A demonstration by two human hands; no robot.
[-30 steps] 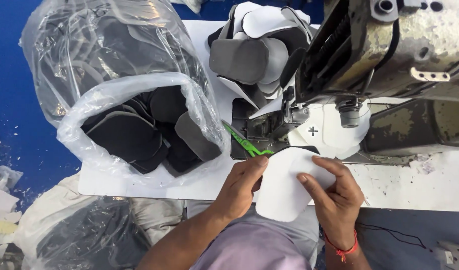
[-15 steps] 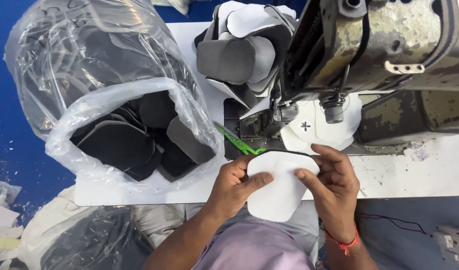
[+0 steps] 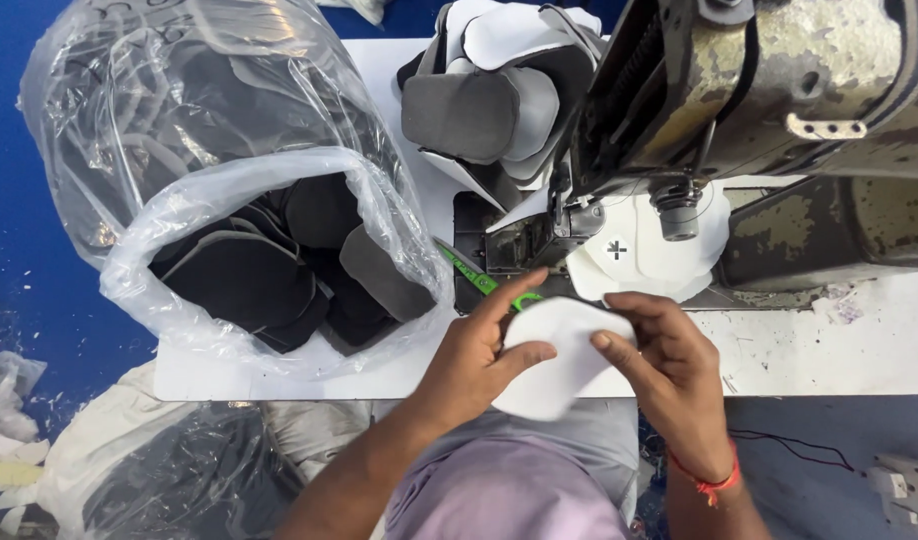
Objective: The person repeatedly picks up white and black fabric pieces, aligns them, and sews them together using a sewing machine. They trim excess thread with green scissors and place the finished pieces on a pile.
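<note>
We hold a white, rounded fabric piece between both hands at the near edge of the white table, just in front of the sewing machine. Our left hand pinches its left side, thumb lying across the top face and forefinger stretched along the far edge. Our right hand clamps the right side, thumb pressed on the face and fingers curled behind it. A red thread band circles the right wrist.

Just beyond the left forefinger lies a pair of green-handled snips, slanting toward the machine's dark bed. To the right of them, under the presser foot, sits a stack of white cut pieces, the top one bearing a small black mark. The worn, beige sewing machine fills the far right.

Behind the bed a heap of grey and white padded pieces leans against the machine. To the left a clear plastic bag lies open on the table, holding dark grey cut pieces. Below the table edge, near left, more crumpled plastic rests over dark material.
</note>
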